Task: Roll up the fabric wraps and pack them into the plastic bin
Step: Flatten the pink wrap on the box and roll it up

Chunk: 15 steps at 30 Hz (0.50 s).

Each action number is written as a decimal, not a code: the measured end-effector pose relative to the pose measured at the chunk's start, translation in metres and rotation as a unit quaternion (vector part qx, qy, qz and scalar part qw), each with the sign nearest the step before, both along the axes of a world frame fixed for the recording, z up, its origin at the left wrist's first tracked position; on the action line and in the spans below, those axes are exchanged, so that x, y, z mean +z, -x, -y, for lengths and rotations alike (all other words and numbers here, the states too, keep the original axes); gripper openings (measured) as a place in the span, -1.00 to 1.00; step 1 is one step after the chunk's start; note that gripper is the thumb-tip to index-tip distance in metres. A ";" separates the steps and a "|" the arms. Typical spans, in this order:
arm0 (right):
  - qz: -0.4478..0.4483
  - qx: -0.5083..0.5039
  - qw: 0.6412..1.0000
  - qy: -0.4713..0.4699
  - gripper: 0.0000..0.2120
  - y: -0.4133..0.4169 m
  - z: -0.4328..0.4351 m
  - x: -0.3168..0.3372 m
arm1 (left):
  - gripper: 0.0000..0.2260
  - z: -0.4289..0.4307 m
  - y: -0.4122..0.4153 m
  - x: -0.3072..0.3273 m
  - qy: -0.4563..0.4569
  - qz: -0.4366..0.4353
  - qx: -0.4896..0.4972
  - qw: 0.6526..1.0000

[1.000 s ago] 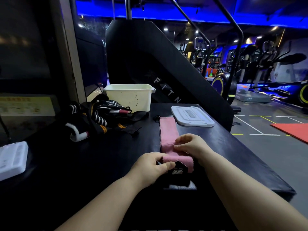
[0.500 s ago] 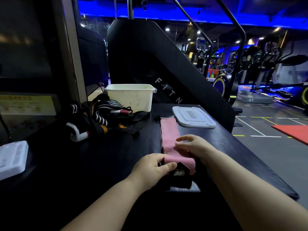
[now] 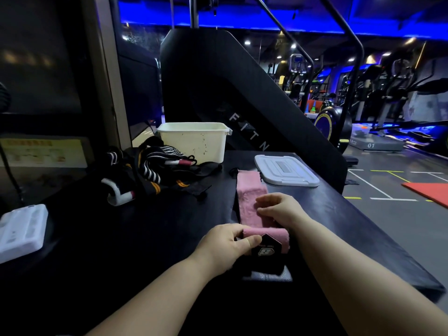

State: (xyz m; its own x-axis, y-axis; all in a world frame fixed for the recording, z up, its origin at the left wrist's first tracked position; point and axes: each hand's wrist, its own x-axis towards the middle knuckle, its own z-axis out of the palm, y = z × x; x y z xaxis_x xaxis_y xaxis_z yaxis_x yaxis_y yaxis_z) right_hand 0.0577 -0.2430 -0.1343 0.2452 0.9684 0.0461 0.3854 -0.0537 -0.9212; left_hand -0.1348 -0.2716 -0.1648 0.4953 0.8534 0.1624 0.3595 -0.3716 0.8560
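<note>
Left hand (image 3: pixel 225 246): curling thumb and fingers round the rolled near end of the pink wrap (image 3: pixel 249 197), pinching it.
Tab (image 3: pixel 266 251): black, showing a small pale logo, sitting at 3 o'clock of the left hand, touching the roll and lying on the table (image 3: pixel 145 238).
Right hand (image 3: pixel 278 209): resting on the wrap at 1 o'clock of the left hand, fingers bent, tips touching the cloth; pinching or only pressing, cannot tell.
Wrap: lying flat on the table beyond the roll, stretching toward 12 o'clock, far end stopping just beside the lid (image 3: pixel 286 170); not yet sitting in the bin (image 3: pixel 194 141).
Box (image 3: pixel 21 229): white, lying at 9 o'clock of the hands, well apart from them.
Pile (image 3: pixel 150 170): black and striped wraps lying tangled at 11 o'clock, reaching the bin's front.
Lid: lying flat on the table at 1 o'clock, off the bin.
Bin: standing upright at 12 o'clock at the table's far edge, top open, inside hidden by its wall.
Machine (image 3: pixel 218 81): black, rising behind the bin, sloping down toward 3 o'clock.
</note>
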 end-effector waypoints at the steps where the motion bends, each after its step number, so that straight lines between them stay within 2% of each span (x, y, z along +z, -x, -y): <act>1: 0.001 -0.001 1.000 0.001 -0.73 -0.001 -0.001 0.000 | -0.88 0.000 0.001 0.000 -0.001 -0.003 0.000 1.000; 4: 0.014 -0.004 1.000 0.012 -0.70 -0.005 -0.002 0.000 | -0.96 0.002 0.002 0.002 0.000 -0.010 0.000 1.000; 9: 0.055 -0.001 0.998 0.011 -0.73 -0.006 -0.003 -0.003 | -0.61 -0.003 -0.003 -0.004 0.002 -0.023 0.018 1.000; 10: 0.078 -0.002 0.997 0.008 -0.74 -0.006 -0.003 -0.002 | -0.60 -0.004 -0.004 -0.005 -0.002 -0.027 0.020 0.999; 13: 0.238 -0.016 0.971 0.017 -0.80 -0.013 -0.005 -0.002 | -0.62 -0.003 -0.003 -0.002 -0.014 -0.047 0.033 0.998; 15: 0.242 -0.007 0.970 0.017 -0.82 -0.022 -0.004 -0.004 | -0.56 0.001 -0.003 0.003 -0.019 -0.069 0.042 0.997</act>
State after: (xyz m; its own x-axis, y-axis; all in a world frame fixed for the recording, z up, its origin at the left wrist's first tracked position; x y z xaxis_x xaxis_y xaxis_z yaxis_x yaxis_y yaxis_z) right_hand 0.0799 -0.2392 -0.1383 0.2154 0.9681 0.1280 0.7714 -0.0883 -0.6302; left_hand -0.1317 -0.2724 -0.1622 0.4426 0.8872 0.1304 0.5047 -0.3667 0.7815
